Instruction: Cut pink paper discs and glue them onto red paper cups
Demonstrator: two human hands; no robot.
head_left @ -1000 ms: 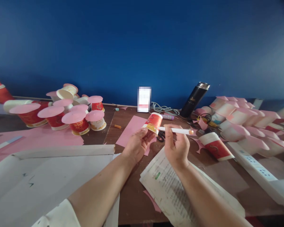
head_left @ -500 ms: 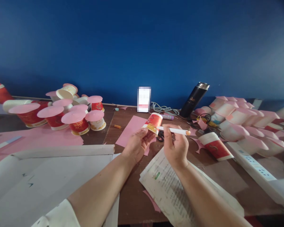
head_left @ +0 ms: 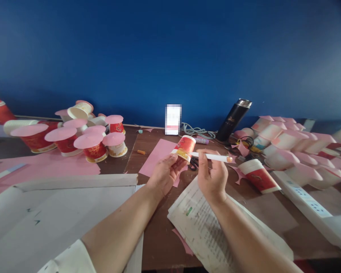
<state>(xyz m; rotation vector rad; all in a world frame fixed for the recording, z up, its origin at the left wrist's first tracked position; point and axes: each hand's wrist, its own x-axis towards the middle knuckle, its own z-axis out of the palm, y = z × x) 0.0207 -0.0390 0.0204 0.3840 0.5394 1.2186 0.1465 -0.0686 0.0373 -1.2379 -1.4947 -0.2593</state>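
Tilted above the table, a red, white and gold paper cup point(head_left: 186, 146) is in the grip of my left hand point(head_left: 167, 172), whose fingers support its lower side. My right hand point(head_left: 213, 174) pinches a white pen-like stick point(head_left: 216, 157) with a tan tail end. The stick's other end points at the cup's side near the gold band; whether it touches the cup, I cannot tell. Behind and below the cup lies a pink paper sheet point(head_left: 156, 157). Dark scissor handles point(head_left: 193, 163) show between my hands, partly hidden.
Cups with pink paper discs point(head_left: 88, 141) stand at left, beside a white box point(head_left: 74, 212). Pink-topped cups point(head_left: 304, 167), a power strip point(head_left: 307, 201) and stacked cups point(head_left: 258, 175) are at right. A black flask point(head_left: 233, 121) leans by the phone point(head_left: 172, 119). Printed papers point(head_left: 193, 216) lie under my right forearm.
My right hand and the white stick have shifted slightly to the right. My left hand and the cup have hardly moved.
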